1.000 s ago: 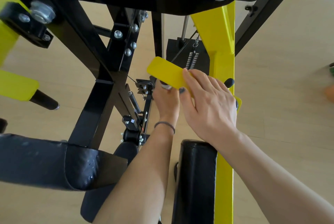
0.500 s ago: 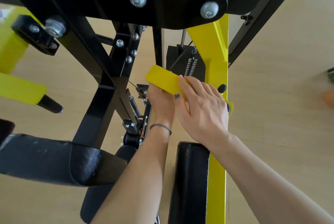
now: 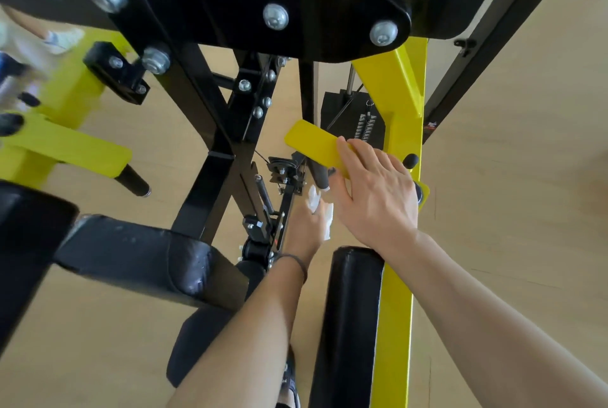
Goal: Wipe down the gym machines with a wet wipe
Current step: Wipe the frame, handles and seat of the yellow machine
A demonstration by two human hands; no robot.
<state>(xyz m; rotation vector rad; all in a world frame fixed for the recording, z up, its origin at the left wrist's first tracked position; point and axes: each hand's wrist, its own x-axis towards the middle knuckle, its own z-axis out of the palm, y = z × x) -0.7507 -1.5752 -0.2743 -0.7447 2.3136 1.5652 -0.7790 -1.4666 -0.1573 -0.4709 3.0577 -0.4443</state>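
Both hands are at the machine's yellow lever plate (image 3: 312,144). A moment ago my left hand (image 3: 304,226) was tucked up under that plate, the wipe out of sight; now it has dropped lower, below the black grip (image 3: 320,175) that hangs from the plate's underside, and the white wet wipe (image 3: 320,210) shows bunched in its curled fingers. My right hand (image 3: 375,190) has stayed where it was, fingers straight and pressed flat across the near end of the plate, steadying it and gripping nothing. I judge the downward stroke along the grip has just finished, so that small part is probably done, though from this angle I cannot tell whether the wipe still touches the tip of the grip or hangs just below it. Next would be the top face of the plate under my right palm, then the yellow upright (image 3: 398,276) and the black pad (image 3: 348,325) beside it.
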